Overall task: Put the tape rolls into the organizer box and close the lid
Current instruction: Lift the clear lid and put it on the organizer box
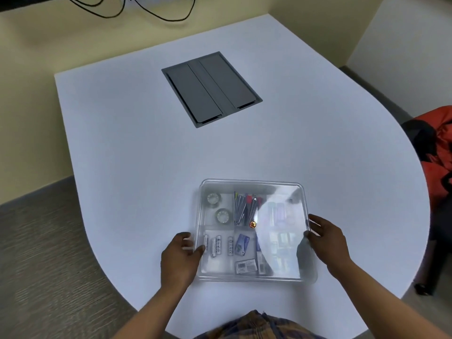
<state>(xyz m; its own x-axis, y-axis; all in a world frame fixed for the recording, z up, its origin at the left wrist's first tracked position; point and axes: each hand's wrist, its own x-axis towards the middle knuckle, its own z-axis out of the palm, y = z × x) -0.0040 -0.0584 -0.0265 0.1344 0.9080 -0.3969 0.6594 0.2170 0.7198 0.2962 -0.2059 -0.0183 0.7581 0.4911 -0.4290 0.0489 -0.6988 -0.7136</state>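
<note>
A clear plastic organizer box (252, 277) sits on the white table near me, with its transparent lid (281, 192) lying flat over it. Two clear tape rolls (214, 198) (222, 215) lie in the back left compartment under the lid. Other compartments hold batteries, pens and small cards. My left hand (182, 253) presses against the lid's left edge, fingers curled on the rim. My right hand (325, 238) grips the lid's right edge, thumb on top.
A grey cable hatch (211, 88) is set into the table (122, 143) at the back. Black cables (156, 13) hang at the wall. An orange and black chair (437, 155) stands at the right beside the table's curved edge.
</note>
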